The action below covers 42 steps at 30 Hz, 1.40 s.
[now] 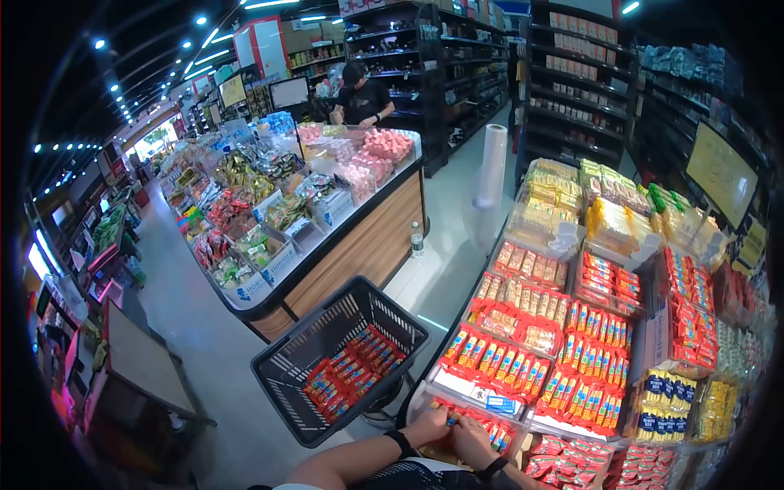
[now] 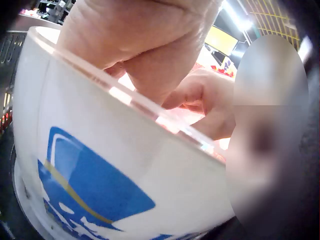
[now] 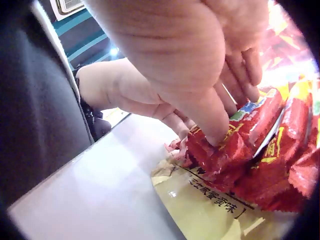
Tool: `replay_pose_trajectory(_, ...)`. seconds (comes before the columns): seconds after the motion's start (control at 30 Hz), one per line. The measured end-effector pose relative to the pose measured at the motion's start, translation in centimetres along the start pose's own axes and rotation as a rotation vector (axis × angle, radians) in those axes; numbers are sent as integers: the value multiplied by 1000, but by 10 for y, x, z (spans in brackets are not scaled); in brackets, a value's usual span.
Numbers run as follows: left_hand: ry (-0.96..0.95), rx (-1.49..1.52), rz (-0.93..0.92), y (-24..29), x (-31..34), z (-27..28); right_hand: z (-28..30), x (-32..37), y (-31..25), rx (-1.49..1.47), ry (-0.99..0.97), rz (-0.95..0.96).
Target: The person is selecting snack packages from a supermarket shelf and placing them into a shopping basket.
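Observation:
Both hands reach into a clear plastic bin (image 1: 418, 402) of red snack packets (image 1: 500, 436) at the near end of a display. My left hand (image 1: 430, 426) curls over the bin's rim (image 2: 125, 165), fingers down among the packets. My right hand (image 3: 200, 60) pinches a bunch of red packets (image 3: 250, 145) between thumb and fingers. In the right wrist view the left hand (image 3: 125, 95) meets the same bunch from the far side. A yellow packet (image 3: 205, 205) lies under them. Just to my left, a black shopping basket (image 1: 327, 322) holds more red packets (image 1: 355, 367).
The snack display (image 1: 588, 327) runs ahead on the right, with dark shelves behind. An island counter (image 1: 359, 237) of snack bins stands across the aisle. A person in black (image 1: 363, 98) stands at its far end. A bottle (image 1: 417, 239) stands on the floor, and a bag roll (image 1: 492, 163) stands on the display.

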<state>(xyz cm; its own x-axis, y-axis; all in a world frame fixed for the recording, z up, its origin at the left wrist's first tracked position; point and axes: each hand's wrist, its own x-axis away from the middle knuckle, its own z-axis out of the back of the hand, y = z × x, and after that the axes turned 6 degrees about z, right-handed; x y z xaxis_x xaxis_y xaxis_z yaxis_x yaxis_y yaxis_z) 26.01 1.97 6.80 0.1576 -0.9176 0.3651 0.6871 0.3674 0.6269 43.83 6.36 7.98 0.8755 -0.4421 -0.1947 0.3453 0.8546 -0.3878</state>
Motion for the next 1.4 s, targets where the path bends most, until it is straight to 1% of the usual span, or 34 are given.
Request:
replay_pose_trajectory(0.03, 39, -12, -119, -4, -3, -3, -2, 0, 0, 4, 21, -10)
replay_pose_trajectory(0.07, 6, -50, -157, -7, -8, -6, -3, 1, 1, -10, 39, -17)
replay_pose_trajectory(0.1, 6, -43, -165, -6, -8, -2, -4, 0, -1, 0, 35, -21)
replay_pose_trajectory(0.17, 0, -25, -230, -4, -7, 1, -5, 3, -4, 49, 100, -42)
replay_pose_trajectory(0.23, -48, -19, -220, -1, -9, 6, 0, 3, -14, 113, 85, -28)
replay_pose_trajectory(0.3, -95, -30, -217, -3, -9, 9, -6, -2, -17, 159, 23, -62)
replay_pose_trajectory(0.33, -92, 25, -215, -4, -10, 10, -2, -6, -23, 185, -51, -101)
replay_pose_trajectory(0.37, -90, 80, -214, -5, -12, 12, -3, -8, -24, 195, -49, -111)
replay_pose_trajectory(0.43, -89, 88, -237, -13, -22, 1, -5, -11, -28, 307, -154, -132)
replay_pose_trajectory(0.47, -87, 94, -246, -18, -26, -9, -4, -12, -31, 296, -239, -186)
replay_pose_trajectory(0.5, -108, 103, -252, -14, -24, -6, -1, -15, -34, 297, -251, -206)
replay_pose_trajectory(0.57, -160, 104, -134, 2, -17, 10, 0, -17, -39, 401, -166, -165)
replay_pose_trajectory(0.6, -178, 91, -137, -2, -20, 7, -2, -16, -39, 379, -140, -171)
replay_pose_trajectory(0.63, -162, 91, -135, 3, -14, 16, 4, -19, -44, 356, -170, -185)
replay_pose_trajectory(0.67, -119, 80, -135, 3, -14, 16, 2, -19, -42, 345, -134, -162)
replay_pose_trajectory(0.7, -113, -11, -193, 2, -15, 18, -3, -18, -39, 338, -100, -154)
replay_pose_trajectory(0.73, -60, -38, -214, -4, -19, 9, -2, -19, -42, 331, -91, -154)
replay_pose_trajectory(0.77, -89, -16, -177, -6, -21, 5, 2, -21, -46, 294, -98, -181)
replay_pose_trajectory(0.8, -96, -97, -244, -4, -20, 13, 6, -22, -49, 276, -99, -199)
replay_pose_trajectory(0.83, -59, -50, -241, -6, -18, 14, 8, -23, -51, 233, -118, -235)
replay_pose_trajectory(0.87, -231, -98, -116, 7, -15, 32, 10, -22, -52, 218, -132, -258)
replay_pose_trajectory(0.9, -221, 5, -106, 2, -16, 27, 11, -20, -50, 167, -100, -260)
replay_pose_trajectory(0.93, -270, -27, -116, 6, -15, 36, 10, -15, -46, 77, -77, -275)
replay_pose_trajectory(0.97, -261, -2, -161, 2, -15, 33, 23, -15, -51, -31, -98, -331)
replay_pose_trajectory(1.03, -196, 24, -233, -6, -19, 22, 27, -8, -52, -76, -3, -429)
replay_pose_trajectory(1.07, -208, -22, -247, -9, -20, 17, 29, -6, -52, -71, -4, -427)
replay_pose_trajectory(1.13, -232, -43, -261, 4, -15, 39, 29, -1, -52, -26, 94, -471)
replay_pose_trajectory(1.2, -266, -71, -269, 6, -16, 47, 30, 0, -56, 29, 46, -453)
replay_pose_trajectory(1.23, -257, -67, -252, 7, -17, 50, 33, -2, -57, 89, 13, -443)
replay_pose_trajectory(1.27, -236, -32, -276, 9, -15, 53, 36, -2, -58, 78, 8, -429)
replay_pose_trajectory(1.3, -218, -4, -304, 12, -12, 61, 38, -3, -59, 132, -60, -422)
replay_pose_trajectory(1.33, -229, 17, -266, 21, -6, 73, 39, -6, -59, 188, -121, -417)
replay_pose_trajectory(1.37, -223, 2, -261, 25, -4, 83, 40, -9, -58, 178, -109, -411)
replay_pose_trajectory(1.4, -207, 110, -274, 29, -2, 93, 42, -11, -56, 233, -176, -393)
